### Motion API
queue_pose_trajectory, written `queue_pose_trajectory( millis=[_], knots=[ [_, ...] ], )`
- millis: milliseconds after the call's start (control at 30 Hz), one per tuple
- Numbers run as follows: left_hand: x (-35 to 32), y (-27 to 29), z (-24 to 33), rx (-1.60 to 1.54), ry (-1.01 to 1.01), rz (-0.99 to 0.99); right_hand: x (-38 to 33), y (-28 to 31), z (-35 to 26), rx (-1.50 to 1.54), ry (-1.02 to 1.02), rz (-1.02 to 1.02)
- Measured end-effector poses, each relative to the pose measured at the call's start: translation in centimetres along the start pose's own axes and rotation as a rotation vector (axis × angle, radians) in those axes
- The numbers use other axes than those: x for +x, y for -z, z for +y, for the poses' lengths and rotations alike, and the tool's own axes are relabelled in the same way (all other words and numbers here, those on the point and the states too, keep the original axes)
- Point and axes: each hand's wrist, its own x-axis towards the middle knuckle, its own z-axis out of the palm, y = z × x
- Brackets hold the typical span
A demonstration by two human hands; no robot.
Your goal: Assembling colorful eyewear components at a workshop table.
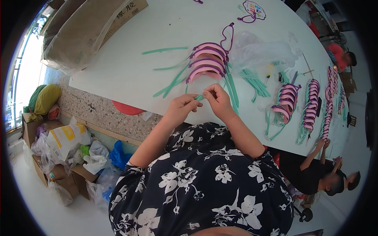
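At the centre of the frame, the left hand and right hand pinch a green strap in a fingertip grip, its long axis mostly hidden. Purple-edged pink visor-like pieces lie just above on the white surface, nearer the right hand.

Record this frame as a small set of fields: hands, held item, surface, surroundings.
Left hand: pinching a narrow, fabric-like green strip
Right hand: fingertips on the same strip
Surface: large white table
Beyond the hands: row of curved pink pieces with purple edging, green strips at both sides
Right of that row: crumpled clear plastic bag, loose bunch of green strips, more pink-and-purple rows
Far left of table: large brown cardboard box
Nearby: co-worker in a dark top, at right
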Motion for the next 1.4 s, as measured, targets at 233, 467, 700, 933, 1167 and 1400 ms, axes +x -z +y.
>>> queue_pose_trajectory(
  millis=[233,467,700,933,1167,1400],
  knots=[
    [0.3,-0.5,-0.6,-0.212,0.056,0.129,-0.1,0.0,0.3,0.073,-0.065,0.016],
    [0.5,-0.6,-0.5,-0.371,0.072,0.148,-0.2,0.1,0.0,0.111,-0.109,-0.008],
    [0.7,-0.3,0.0,-0.378,0.136,0.141,-0.2,0.2,-0.1,0.111,-0.142,-0.03],
    [1.3,-0.1,0.0,-0.434,0.159,0.13,0.1,0.4,0.4,0.12,-0.172,-0.03],
    [1.8,0.4,-0.1,-0.415,0.188,0.133,0.7,0.4,0.2,0.056,-0.132,-0.08],
    [1.8,1.4,0.1,-0.099,0.174,0.004,1.0,0.3,-0.1,-0.213,0.037,-0.252]
  ],
)
